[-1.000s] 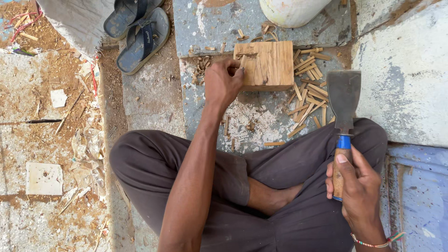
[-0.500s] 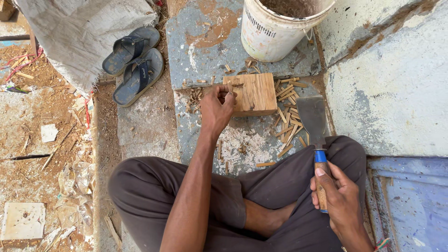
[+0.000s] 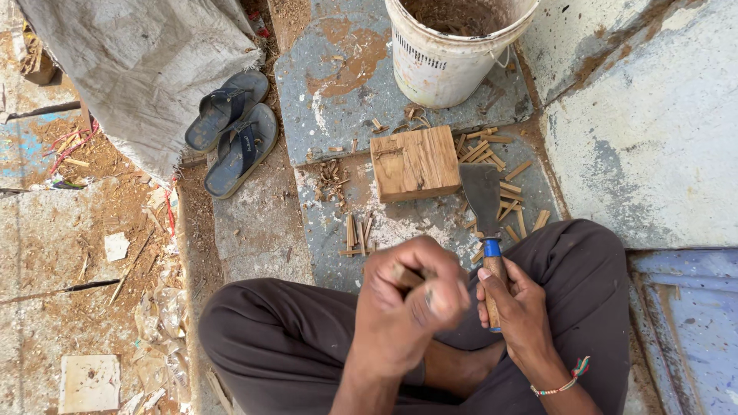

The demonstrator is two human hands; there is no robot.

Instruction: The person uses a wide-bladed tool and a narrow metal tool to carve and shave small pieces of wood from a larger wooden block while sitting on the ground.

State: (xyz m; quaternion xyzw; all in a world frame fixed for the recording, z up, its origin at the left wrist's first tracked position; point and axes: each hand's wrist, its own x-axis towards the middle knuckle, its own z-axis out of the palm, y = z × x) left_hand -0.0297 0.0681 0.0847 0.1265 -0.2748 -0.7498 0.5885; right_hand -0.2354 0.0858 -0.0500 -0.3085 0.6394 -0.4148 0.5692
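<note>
I sit cross-legged on the ground. My left hand (image 3: 407,303) is drawn back near my lap, blurred, its fingers closed on a small wooden stick (image 3: 407,277). My right hand (image 3: 516,307) grips the wooden, blue-banded handle of a wide flat scraper blade (image 3: 482,196), which points away from me. The blade's tip lies just right of a square wooden block (image 3: 415,163) resting on the grey slab (image 3: 338,84). Short cut wooden sticks (image 3: 492,150) are scattered to the right of the block, and a few more sticks (image 3: 357,234) lie in front of it.
A white bucket (image 3: 450,58) holding brown matter stands beyond the block. A pair of dark sandals (image 3: 234,131) lies to the left, beside a grey sack cloth (image 3: 138,69). Wood chips and debris (image 3: 92,253) litter the ground at left. A painted slab (image 3: 653,131) lies at right.
My left hand has left the block and come back toward my lap with a small stick. The view has tilted so the whole bucket shows. The blade has edged closer to the block.
</note>
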